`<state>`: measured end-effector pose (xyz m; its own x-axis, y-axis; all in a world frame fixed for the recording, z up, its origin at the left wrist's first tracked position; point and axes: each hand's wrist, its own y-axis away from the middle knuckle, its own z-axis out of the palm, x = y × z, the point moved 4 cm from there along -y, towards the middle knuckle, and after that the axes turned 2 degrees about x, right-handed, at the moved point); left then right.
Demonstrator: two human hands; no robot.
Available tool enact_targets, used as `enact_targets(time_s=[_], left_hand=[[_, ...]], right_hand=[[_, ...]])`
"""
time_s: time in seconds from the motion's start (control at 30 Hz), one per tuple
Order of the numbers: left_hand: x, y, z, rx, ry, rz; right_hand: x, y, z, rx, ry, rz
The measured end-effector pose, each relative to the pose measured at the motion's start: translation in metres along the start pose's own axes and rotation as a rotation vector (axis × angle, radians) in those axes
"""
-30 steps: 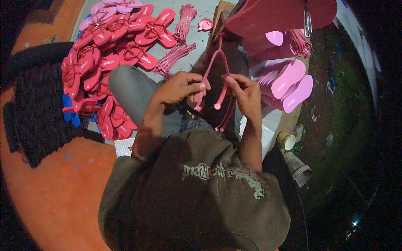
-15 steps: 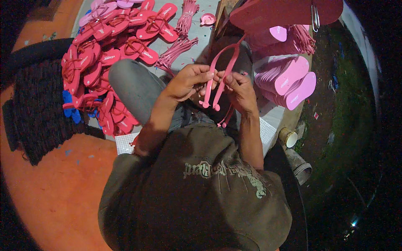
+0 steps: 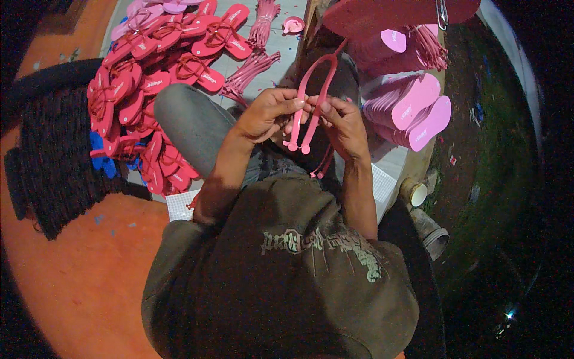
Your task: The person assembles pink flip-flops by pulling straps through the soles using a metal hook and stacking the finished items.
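A pink flip-flop strap (image 3: 323, 62) is stretched between my hands, its toe end pointing away and its two plugged ends hanging toward me. My left hand (image 3: 272, 113) pinches one arm of the strap. On the other arm, my right hand (image 3: 343, 124) has a grip with thumb and fingers, and the two hands almost touch. Another pink strap (image 3: 323, 166) lies by my lap, partly hidden. Above the held strap, a dark red sole (image 3: 400, 17) with a metal wire hook (image 3: 442, 14) juts in at the top.
Red flip-flops (image 3: 134, 84) lie heaped on the left, beside bundles of pink straps (image 3: 254, 69) and a small pink dish (image 3: 293, 25). Pink soles (image 3: 412, 102) stand stacked on the right, with a pale cup (image 3: 417, 194) nearer me. A black woven piece (image 3: 57, 158) is at far left.
The view has shifted slightly. Both hands keep their hold on the strap, which hangs nearly as before; its plugged ends have turned a little.
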<state>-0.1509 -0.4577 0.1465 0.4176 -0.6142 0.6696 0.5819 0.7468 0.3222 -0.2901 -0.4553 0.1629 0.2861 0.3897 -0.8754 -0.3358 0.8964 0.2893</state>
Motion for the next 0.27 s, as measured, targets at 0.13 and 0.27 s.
enact_targets(time_s=[0.13,0.27], left_hand=[[-0.001,0.0002,-0.0002,-0.012,0.013,0.003],[-0.0016,-0.0002,-0.0008,-0.031,0.016,-0.011]], right_hand=[[0.0002,0.0008,0.0015,-0.001,-0.017,-0.014],[0.0026,0.0004,-0.0016,-0.013,-0.022,0.009]])
